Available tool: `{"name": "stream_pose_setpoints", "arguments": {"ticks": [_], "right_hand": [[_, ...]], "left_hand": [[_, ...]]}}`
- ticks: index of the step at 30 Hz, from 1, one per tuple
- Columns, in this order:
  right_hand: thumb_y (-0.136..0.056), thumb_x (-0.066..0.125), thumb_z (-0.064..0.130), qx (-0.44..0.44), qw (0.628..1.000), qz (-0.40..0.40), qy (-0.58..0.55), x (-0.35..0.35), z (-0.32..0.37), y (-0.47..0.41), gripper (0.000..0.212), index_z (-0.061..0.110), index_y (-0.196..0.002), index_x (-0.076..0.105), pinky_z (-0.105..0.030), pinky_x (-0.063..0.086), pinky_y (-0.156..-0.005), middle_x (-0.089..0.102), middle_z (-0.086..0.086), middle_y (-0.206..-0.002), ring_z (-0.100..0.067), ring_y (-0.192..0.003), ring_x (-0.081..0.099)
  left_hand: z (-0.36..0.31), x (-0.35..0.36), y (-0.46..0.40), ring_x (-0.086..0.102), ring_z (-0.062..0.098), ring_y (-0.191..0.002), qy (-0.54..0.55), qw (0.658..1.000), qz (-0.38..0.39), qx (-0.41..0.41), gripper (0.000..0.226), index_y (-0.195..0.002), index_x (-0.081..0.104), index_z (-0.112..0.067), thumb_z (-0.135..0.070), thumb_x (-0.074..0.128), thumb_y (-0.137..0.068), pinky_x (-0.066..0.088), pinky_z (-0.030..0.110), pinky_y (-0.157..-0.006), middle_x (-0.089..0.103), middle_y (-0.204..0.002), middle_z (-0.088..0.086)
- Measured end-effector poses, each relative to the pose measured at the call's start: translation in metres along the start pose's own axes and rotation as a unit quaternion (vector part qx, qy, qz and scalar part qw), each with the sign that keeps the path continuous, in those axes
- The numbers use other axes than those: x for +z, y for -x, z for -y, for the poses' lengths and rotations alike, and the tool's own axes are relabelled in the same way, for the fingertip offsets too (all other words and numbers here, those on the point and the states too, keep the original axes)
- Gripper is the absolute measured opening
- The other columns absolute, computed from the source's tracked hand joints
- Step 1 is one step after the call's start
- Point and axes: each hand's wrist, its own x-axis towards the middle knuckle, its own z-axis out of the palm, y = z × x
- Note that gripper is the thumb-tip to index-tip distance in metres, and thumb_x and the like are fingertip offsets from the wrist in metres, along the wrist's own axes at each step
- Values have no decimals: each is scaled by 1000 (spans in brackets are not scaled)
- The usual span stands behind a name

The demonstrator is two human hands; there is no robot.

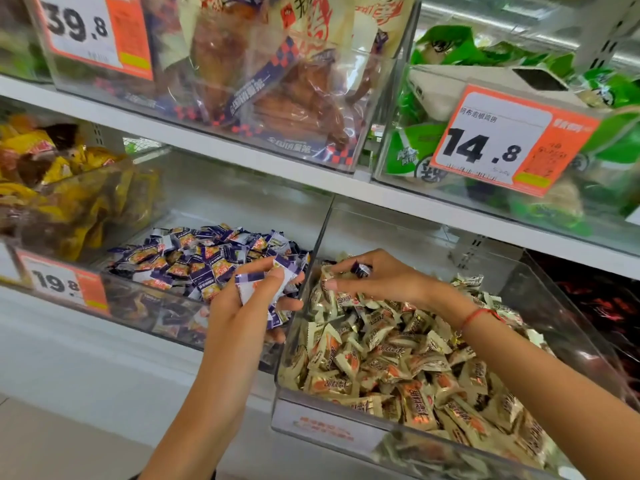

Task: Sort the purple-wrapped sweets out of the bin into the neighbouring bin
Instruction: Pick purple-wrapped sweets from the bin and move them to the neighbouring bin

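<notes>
Purple sweet pinched in right hand fingertips, above beige sweets in right bin. Left hand curled round bunch of purple sweets, beside wall between bins. Left bin holds purple sweet pile. Red cord on right wrist. Price tag 19.8 on left bin front.

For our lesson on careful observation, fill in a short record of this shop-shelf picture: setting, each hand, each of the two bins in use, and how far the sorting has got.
setting: white shop shelves with clear plastic bins and orange price tags
left hand: grips a bunch of purple-wrapped sweets
right hand: pinches one small purple-wrapped sweet above the cream pile
right clear bin: heaped with cream-wrapped sweets
left clear bin: holds a pile of purple sweets
progress: held sweets not yet dropped into the left bin
</notes>
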Motion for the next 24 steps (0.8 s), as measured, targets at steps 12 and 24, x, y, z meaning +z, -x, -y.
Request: {"name": "stream_pose_setpoints", "arguments": {"ticks": [12,24], "right_hand": [[-94,57,13,-1,848,-43,528,41,-25,-3,11,10,-105,56,-26,47,-71,54,0,-90,-15,-81,55],[-101,47,26,26,943,-85,-320,2,13,44,21,11,-113,54,-28,30,-64,36,9,-49,-7,-42,29]], "left_hand": [[-1,3,1,66,1,-59,-7,1000,-4,1,10,-94,63,-26,-19,57,-92,47,19,-45,73,-78,-10],[-6,-7,6,62,0,-59,-87,993,7,80,11,-101,57,-34,-25,52,-95,45,16,-44,70,-77,-6]]}}
